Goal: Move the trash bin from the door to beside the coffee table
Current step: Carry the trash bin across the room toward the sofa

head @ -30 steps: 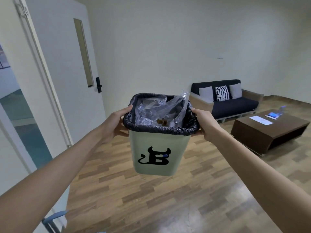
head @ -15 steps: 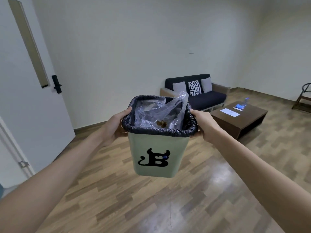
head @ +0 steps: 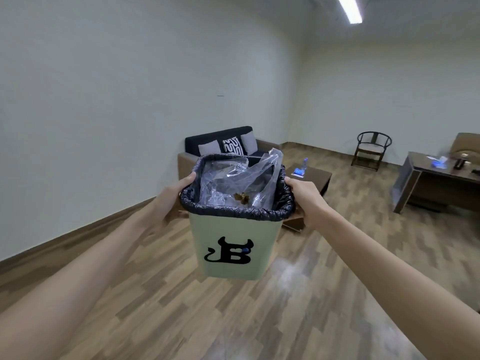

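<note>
Head view: trash bin (head: pixel 237 245), pale green with black liner, was held in the air above the wood floor (head: pixel 298 307), centre. Left hand (head: pixel 171 201) and right hand (head: pixel 307 198) gripped its rim on opposite sides, fingers clenched. Coffee table (head: pixel 320 178) stood beyond it, right; sofa (head: pixel 220 139) far behind.

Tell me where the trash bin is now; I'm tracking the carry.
Centre of the head view, the trash bin is held off the floor between both hands, with the coffee table just behind.
</note>
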